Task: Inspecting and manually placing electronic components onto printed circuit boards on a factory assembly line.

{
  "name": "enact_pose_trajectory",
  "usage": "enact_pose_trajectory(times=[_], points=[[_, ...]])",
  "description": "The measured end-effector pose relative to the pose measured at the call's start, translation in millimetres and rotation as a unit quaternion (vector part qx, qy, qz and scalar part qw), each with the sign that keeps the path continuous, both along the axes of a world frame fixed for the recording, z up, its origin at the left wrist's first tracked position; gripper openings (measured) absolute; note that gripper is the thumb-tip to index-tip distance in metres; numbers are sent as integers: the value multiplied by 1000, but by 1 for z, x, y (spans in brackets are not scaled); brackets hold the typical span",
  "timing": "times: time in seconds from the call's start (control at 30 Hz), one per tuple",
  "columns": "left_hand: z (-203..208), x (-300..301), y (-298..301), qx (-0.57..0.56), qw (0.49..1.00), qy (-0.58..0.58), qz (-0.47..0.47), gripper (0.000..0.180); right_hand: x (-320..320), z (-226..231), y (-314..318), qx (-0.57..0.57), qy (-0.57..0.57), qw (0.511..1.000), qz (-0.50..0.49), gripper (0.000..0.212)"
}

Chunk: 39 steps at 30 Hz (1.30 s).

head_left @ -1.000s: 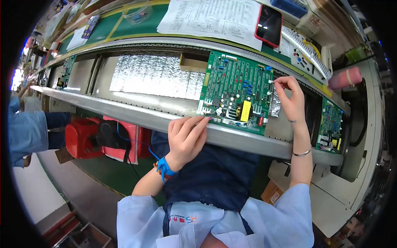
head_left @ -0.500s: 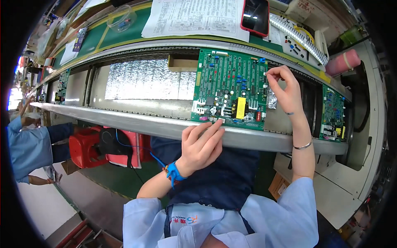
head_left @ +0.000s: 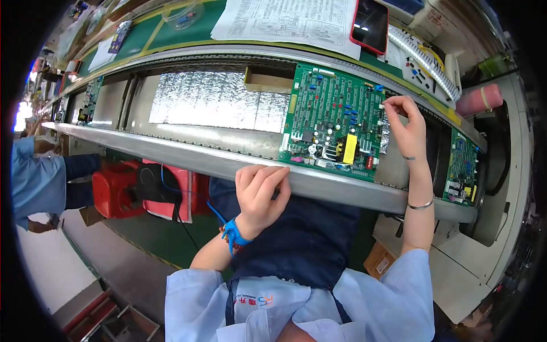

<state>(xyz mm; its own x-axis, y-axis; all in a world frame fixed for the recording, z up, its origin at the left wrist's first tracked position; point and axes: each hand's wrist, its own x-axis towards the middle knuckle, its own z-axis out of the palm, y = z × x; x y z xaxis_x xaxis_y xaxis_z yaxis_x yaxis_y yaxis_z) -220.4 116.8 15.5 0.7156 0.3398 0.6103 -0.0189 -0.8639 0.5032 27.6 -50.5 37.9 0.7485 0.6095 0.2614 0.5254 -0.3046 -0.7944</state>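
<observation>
A green circuit board (head_left: 336,111) with a yellow transformer (head_left: 350,149) lies across the two rails in front of me. At its right edge, the thumb and forefinger of my right hand (head_left: 407,126) are pinched on a small white connector (head_left: 382,106), mostly covered by the fingertips. My left hand (head_left: 262,196) is by the board's near left corner, fingers bent and tips against the near metal rail (head_left: 222,167). Its thumb stands apart from the forefinger, and nothing shows in it. A blue wrist strap (head_left: 232,234) is around my left wrist.
More circuit boards sit on the line at right (head_left: 461,165) and far left (head_left: 90,101). Behind the board are a shallow box (head_left: 266,80), printed sheets (head_left: 285,25) and a red-cased phone (head_left: 370,25). A person in blue (head_left: 40,176) works at left, near a red stool (head_left: 114,191).
My left hand has moved left, off the board's near edge onto the rail, and its fingers have curled more. My right hand stays at the board's right edge. The whole view has shifted slightly.
</observation>
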Motion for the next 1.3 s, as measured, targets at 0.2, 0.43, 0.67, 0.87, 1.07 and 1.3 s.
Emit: enact_pose_trajectory(times=[0.2, 0.43, 0.67, 0.87, 1.07, 1.3], points=[[4, 5, -6, 26, 999, 28, -23, 37, 1, 0, 1, -5, 23, 999, -24, 9], [2, 12, -15, 56, 995, 77, -13, 42, 3, -2, -2, -7, 28, 999, -28, 9], [-1, 12, -14, 33, 997, 75, -14, 41, 4, -2, -3, 1, 29, 999, -29, 10], [0, 12, -16, 41, 996, 76, -25, 41, 5, -2, -3, 3, 22, 999, -27, 10], [-1, 8, -19, 27, 998, 43, -45, 41, 6, 2, -6, 7, 24, 999, -36, 11], [14, 19, -4, -1, 998, 41, -37, 40, 5, 11, -29, 25, -21, 996, -84, 10]])
